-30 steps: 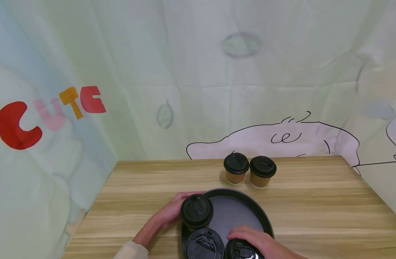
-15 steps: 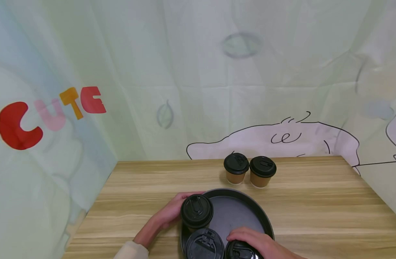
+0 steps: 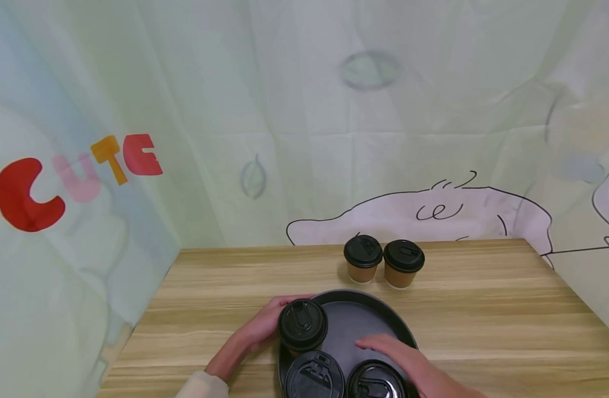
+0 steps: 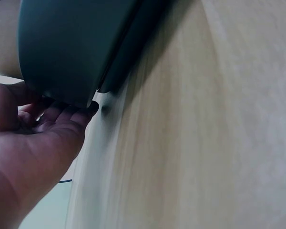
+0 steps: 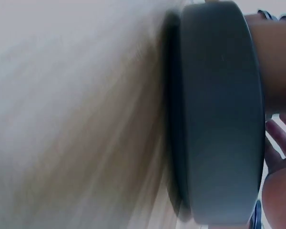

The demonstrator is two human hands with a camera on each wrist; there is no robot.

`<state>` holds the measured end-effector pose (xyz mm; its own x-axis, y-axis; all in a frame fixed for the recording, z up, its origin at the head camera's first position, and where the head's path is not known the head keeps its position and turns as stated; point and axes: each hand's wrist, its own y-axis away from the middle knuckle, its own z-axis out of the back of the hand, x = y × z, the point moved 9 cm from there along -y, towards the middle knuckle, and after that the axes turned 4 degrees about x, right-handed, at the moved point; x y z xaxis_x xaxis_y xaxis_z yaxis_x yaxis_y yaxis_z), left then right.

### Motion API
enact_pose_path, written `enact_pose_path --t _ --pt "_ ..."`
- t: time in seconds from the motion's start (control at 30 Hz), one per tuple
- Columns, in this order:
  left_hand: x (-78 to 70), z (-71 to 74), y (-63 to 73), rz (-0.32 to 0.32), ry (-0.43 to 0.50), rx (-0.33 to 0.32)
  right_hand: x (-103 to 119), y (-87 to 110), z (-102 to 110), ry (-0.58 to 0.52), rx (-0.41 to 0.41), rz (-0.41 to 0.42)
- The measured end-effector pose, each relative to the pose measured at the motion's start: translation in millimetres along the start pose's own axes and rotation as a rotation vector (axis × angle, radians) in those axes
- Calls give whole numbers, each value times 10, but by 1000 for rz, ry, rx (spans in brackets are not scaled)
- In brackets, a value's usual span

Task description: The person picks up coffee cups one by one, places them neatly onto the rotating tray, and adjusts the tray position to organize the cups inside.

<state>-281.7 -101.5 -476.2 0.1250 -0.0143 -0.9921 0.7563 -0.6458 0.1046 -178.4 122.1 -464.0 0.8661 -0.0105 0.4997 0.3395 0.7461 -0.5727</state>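
In the head view a round dark tray lies on the table, bearing three paper cups with black lids. One cup stands at the tray's left side, a second cup is nearer, and a third cup is at the near right, cut by the frame's bottom. My left hand holds the tray's left rim beside the first cup; in the left wrist view its fingers curl at the tray wall. My right hand is over the tray's right side, fingers extended just beyond the third cup, gripping nothing.
Two more lidded brown cups, a left one and a right one, stand side by side behind the tray. The wooden table ends at a printed cloth backdrop at the back and sides.
My right hand has let go of the near-right cup and shifted slightly right and away from it, uncovering its lid. The left hand, tray and other cups have stayed put.
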Motion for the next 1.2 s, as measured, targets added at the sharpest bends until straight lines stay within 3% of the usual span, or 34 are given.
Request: enact_pose_path --t 0.07,0.1,0.27,0.37,0.47,0.53,0.7,1.2 --pt "-8 -5 1 -5 3 6 25 -21 166 28 -41 -64" --pt "-13 -9 -1 -8 2 9 115 -13 283 75 -43 -176" --pt "-37 -17 -2 -20 -5 13 66 -122 633 238 -80 -475" --pt "-36 -16 -1 -12 -1 9 -154 -79 690 204 -77 -625" --pt "-24 -13 -1 0 -1 3 -373 -17 673 116 -71 -715" --pt "-19 -14 -1 5 -1 3 -476 -4 648 77 -63 -727" --pt "-31 -28 1 -3 3 9 -573 -70 618 64 -38 -670" --pt "-29 -5 16 6 3 -10 -527 -87 605 28 -13 -633"
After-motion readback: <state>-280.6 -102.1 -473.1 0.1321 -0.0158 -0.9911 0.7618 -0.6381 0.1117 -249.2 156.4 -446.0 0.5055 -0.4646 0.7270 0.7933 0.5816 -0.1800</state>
